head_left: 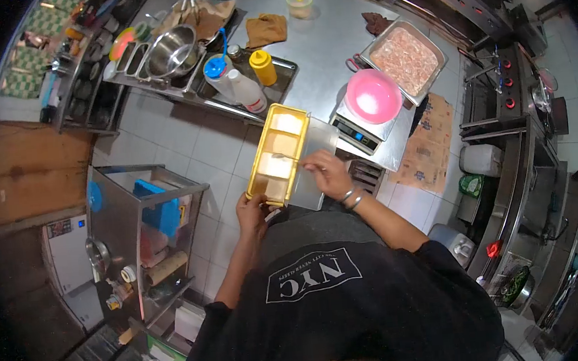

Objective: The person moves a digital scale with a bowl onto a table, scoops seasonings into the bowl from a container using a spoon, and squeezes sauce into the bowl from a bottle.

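Near the middle of the frame, a yellow box [258, 157] with a row of four compartments of pale powder sits tilted slightly, its near end toward the dark shirt [314, 321] at the bottom of the frame. The left hand [254, 209] is clamped on that near end, thumb over the rim, which probably keeps the box from shifting while the other hand works above it. The right hand [328, 173] has its fingers pinched together on the handle of a spoon [290, 157], whose bowl end is over the third compartment from the top; the grip near the handle's end seems to keep the fingers clear of the powder. The box's clear lid [320, 139] lies swung out to the right, leaving every compartment uncovered. At the right of the steel table [335, 38], a pink bowl [373, 97] rests on a scale [355, 136], its lit display facing the person, presumably so that it reads easily. Just beyond, a metal tray [440, 61] holds pale pink pieces. Toward the upper left, a yellow bottle [263, 69] and a white bottle [247, 92] stand on a dark tray [287, 79], which likely catches drips.
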Motion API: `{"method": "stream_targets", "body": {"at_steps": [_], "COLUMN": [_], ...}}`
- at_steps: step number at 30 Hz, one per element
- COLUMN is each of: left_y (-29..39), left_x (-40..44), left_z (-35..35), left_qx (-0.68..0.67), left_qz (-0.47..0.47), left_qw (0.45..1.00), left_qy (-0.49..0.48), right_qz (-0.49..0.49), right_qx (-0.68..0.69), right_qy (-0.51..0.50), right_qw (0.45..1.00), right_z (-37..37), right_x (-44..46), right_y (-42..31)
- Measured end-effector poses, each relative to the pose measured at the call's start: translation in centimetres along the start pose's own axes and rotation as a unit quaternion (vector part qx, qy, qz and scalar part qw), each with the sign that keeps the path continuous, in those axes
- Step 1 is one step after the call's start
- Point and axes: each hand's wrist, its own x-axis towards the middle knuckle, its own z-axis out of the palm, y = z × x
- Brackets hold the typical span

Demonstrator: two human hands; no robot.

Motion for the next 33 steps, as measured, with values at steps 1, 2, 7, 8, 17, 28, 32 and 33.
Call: {"method": "stream_targets", "body": {"at_steps": [1, 2, 7, 8, 17, 28, 32, 33], "left_y": [0.0, 0.1, 0.4, 0.4, 1.0, 1.4, 1.6, 1.6], "left_x": [0.0, -0.1, -0.5, -0.2, 1.7, 2.6, 2.0, 1.7], "left_z": [-0.1, -0.3, -0.4, -0.3, 3.7, 8.6, 8.4, 8.1], "left_qx": [0.001, 0.014, 0.005, 0.0, -0.006, 0.034, 0.036, 0.026], "left_qz": [-0.002, 0.0, 0.003, -0.003, -0.04, -0.033, -0.04, -0.045], "left_qw": [1.0, 1.0, 1.0, 1.0, 0.997, 0.988, 0.991, 0.993], "left_qy": [-0.002, -0.002, -0.014, -0.017, -0.065, -0.144, -0.123, -0.11], "right_qz": [0.023, 0.045, 0.233, 0.279, 0.319, 0.256, 0.231, 0.227], "right_qx": [0.0, 0.002, 0.076, 0.104, 0.221, 0.317, 0.266, 0.246], "right_qy": [0.005, 0.01, 0.063, 0.076, 0.222, 0.379, 0.415, 0.434], "right_qw": [1.0, 0.999, 0.967, 0.951, 0.894, 0.831, 0.839, 0.836], "right_z": [1.2, 2.3, 4.5, 4.3, -2.2, -10.4, -13.8, -14.3], "right_x": [-0.3, -0.6, -1.5, -1.4, -1.1, 1.1, 1.4, 1.3], "right_y": [0.2, 0.6, 2.6, 3.0, 3.7, 2.8, 5.8, 6.7]}}
